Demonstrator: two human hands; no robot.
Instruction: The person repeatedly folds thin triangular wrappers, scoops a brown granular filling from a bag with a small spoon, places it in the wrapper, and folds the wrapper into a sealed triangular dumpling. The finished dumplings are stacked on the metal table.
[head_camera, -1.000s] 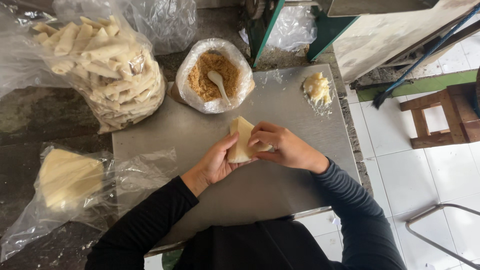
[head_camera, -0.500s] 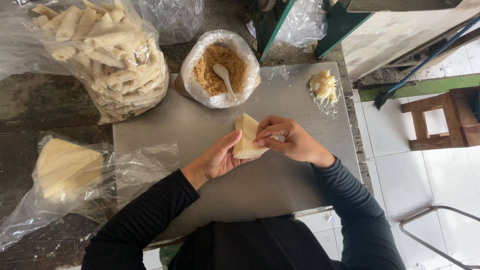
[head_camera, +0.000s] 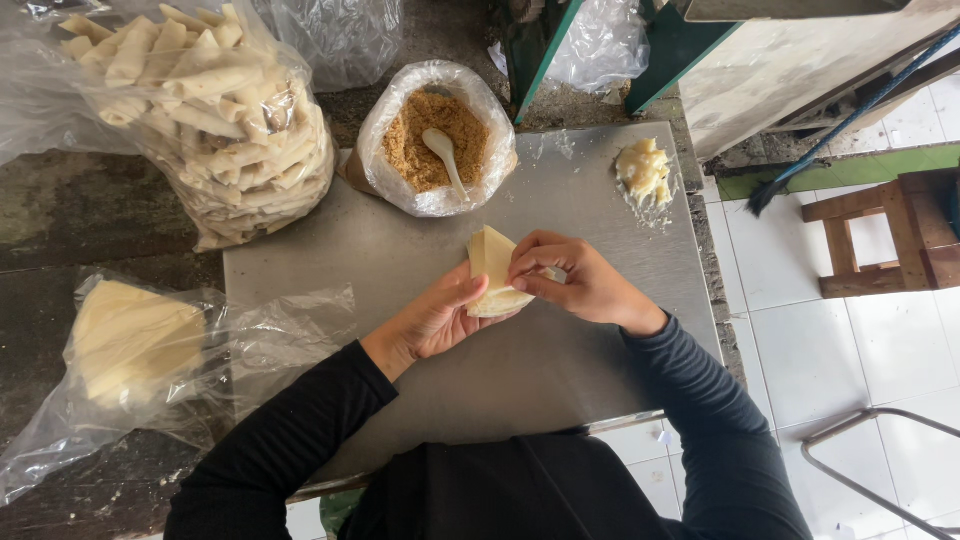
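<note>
Hands (head_camera: 520, 300) closed around pastry wrapper (head_camera: 492, 262)

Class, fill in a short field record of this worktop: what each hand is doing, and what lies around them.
Left hand: cradles a pale folded wrapper from below
Right hand: pinches the wrapper's right edge
Surface: metal sheet
Far centre: bag of brown crumbly filling with a white spoon
Far left: bag of finished rolls
Near left: bag of flat wrappers
Far right: lump of white paste
</note>
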